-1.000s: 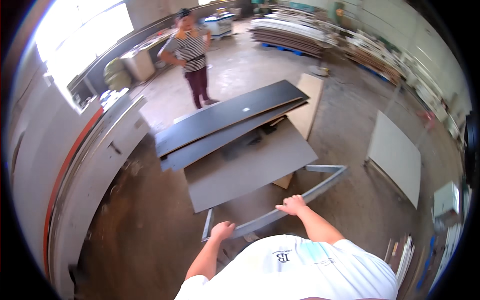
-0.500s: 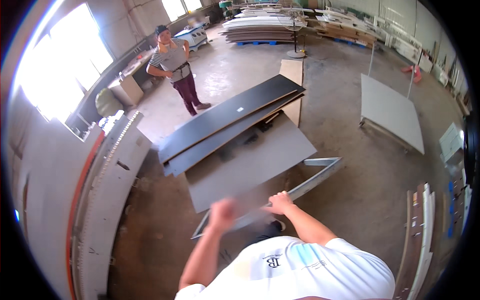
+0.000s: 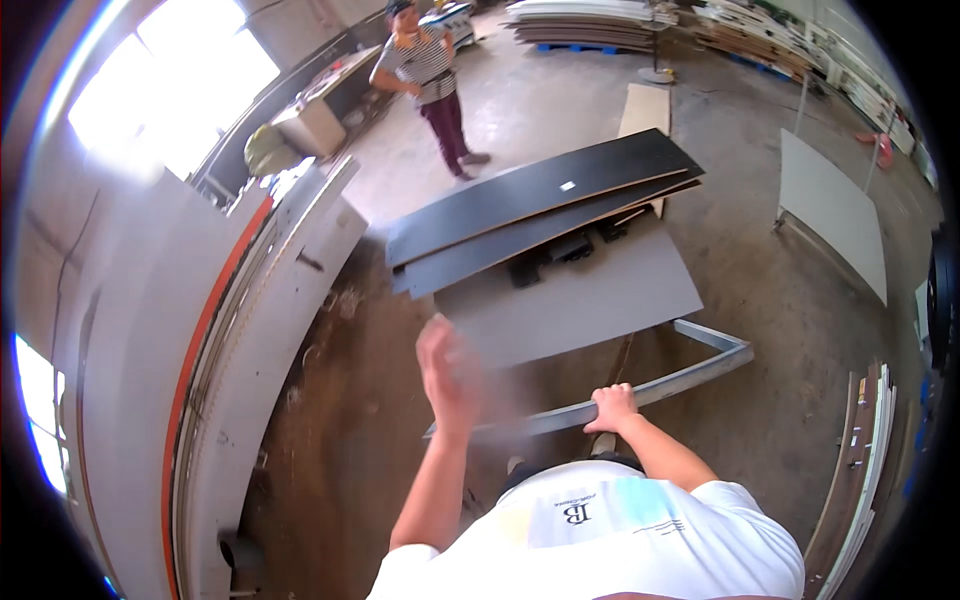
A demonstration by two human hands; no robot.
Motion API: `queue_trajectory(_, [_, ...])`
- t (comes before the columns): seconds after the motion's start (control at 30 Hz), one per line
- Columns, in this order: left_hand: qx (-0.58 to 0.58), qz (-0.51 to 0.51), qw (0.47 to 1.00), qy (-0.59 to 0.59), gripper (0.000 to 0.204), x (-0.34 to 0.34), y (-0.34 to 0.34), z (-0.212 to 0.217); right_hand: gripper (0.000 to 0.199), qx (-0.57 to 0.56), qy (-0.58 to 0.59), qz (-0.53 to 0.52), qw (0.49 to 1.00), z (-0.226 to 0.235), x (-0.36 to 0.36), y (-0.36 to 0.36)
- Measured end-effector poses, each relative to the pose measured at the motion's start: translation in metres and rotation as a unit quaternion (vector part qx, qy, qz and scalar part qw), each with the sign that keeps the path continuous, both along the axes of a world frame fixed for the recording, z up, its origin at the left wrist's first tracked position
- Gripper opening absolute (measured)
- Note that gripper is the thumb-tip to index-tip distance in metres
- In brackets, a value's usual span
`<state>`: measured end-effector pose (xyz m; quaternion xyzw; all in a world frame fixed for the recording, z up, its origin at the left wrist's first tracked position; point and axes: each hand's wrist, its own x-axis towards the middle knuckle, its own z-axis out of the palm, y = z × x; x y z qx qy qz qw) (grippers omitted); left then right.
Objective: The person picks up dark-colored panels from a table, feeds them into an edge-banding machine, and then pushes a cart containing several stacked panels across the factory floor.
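Observation:
My right hand is wrapped round the near bar of a grey metal frame, which juts toward me from under the stacked panels. My left hand is raised above the bar's left part, apart from it, its fingers pointing up and nothing visible in them. A pale blur beside that hand hides some of the bar. Just beyond the frame lies a broad grey panel. Black boards with brown edges lie across its far side, and small dark objects show in the shadow between.
Tall pale panels lean along the left. A co-worker stands beyond the boards, hand on hip. A grey board on a wheeled rack is at right. Long strips stand near right; stacked sheets lie at the back.
My left hand has risen, its fingers now pointing up. My right hand still grips the bar. The whole scene has shifted right and upward in view.

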<state>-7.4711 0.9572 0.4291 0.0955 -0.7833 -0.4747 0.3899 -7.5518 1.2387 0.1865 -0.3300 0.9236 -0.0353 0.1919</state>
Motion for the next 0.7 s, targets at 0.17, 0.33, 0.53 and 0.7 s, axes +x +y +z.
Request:
queue_trajectory(0.17, [-0.084,0.023,0.982,0.167,0.038,0.023,-0.027,0.071,0.059,0.010,0.012,-0.064,0.998,0.007,0.052,-0.020])
queue_trajectory(0.33, [-0.273,-0.323,0.905,0.049,0.010,0.090,-0.034,0.011,0.052,0.037,0.033,-0.084,0.995,0.014,0.096,-0.037])
queue_trajectory(0.53, [-0.189,-0.237,0.937,-0.174,0.005,0.155,-0.100,-0.126,0.056,0.089,-0.009,-0.100,0.991,0.023,0.127,-0.049])
queue_trajectory(0.7, [-0.276,-0.218,0.756,-0.551,0.042,0.197,-0.186,-0.205,0.057,0.071,0.007,-0.097,0.993,0.017,0.150,-0.065])
